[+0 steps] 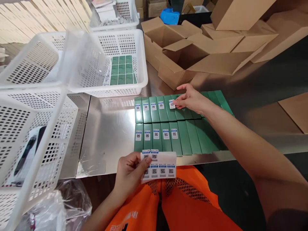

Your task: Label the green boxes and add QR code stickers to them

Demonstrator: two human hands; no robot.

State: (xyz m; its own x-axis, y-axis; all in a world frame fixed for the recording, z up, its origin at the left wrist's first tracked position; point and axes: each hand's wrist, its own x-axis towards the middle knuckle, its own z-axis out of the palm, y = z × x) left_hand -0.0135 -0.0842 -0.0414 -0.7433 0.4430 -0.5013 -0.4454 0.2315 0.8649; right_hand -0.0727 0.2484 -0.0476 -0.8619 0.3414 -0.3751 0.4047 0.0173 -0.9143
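- Green boxes point(183, 141) lie in two rows on the steel counter point(108, 134); several carry QR-code stickers, print too small to read.
- Sticker sheet point(160, 166) shows further QR labels.
- White mesh baskets point(79, 64) and open cardboard cartons point(178, 61) stand behind.
- Left hand point(131, 173) is pinched on the sticker sheet.
- Right hand point(191, 99), fingers together, presses a sticker point(171, 104) onto an upper-row box.
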